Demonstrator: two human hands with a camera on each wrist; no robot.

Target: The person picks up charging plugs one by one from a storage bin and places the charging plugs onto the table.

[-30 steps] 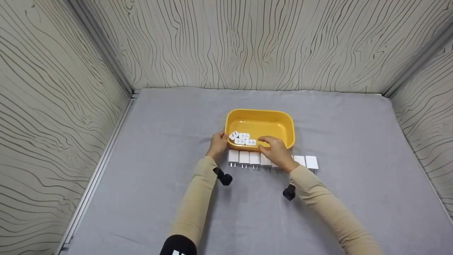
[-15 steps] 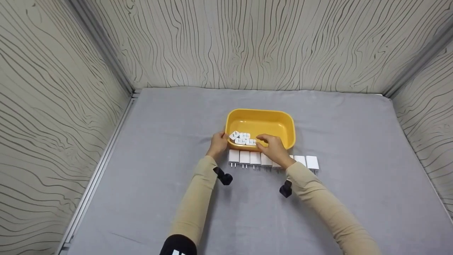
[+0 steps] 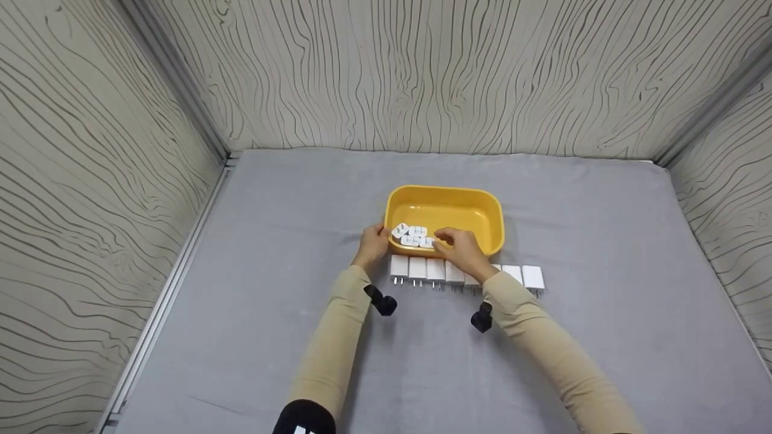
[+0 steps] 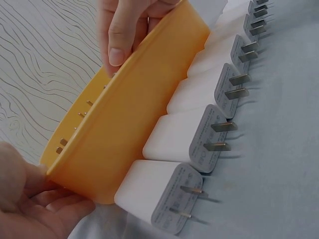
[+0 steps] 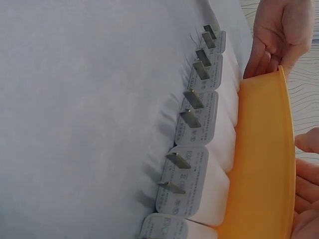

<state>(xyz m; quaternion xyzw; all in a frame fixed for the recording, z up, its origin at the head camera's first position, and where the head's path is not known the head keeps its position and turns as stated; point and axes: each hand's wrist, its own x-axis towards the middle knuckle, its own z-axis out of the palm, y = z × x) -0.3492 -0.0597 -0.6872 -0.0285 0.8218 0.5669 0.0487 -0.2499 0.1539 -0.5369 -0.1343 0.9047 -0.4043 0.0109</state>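
Observation:
A yellow bin (image 3: 449, 202) stands on the grey cloth. My left hand (image 3: 371, 246) grips its left end, thumb on the rim and fingers beneath in the left wrist view. Several white chargers (image 3: 411, 240) lie clustered in the bin's near left corner, prongs up. My right hand (image 3: 463, 248) reaches over the near wall, fingertips at the right-hand charger (image 3: 426, 242) of the front pair. In the right wrist view the bin wall (image 5: 261, 159) hides those fingertips, so whether they pinch it is unclear.
A side-by-side row of white chargers (image 3: 399, 266) lines the bin's near wall, prongs toward me. My right forearm hides part of that row. Grey cloth (image 3: 289, 199) spreads around, and patterned walls (image 3: 398, 72) rise at the back and sides.
My right hand has slid slightly left inside the bin, and its fingertips now overlap the front right charger. The left hand keeps its grip on the bin.

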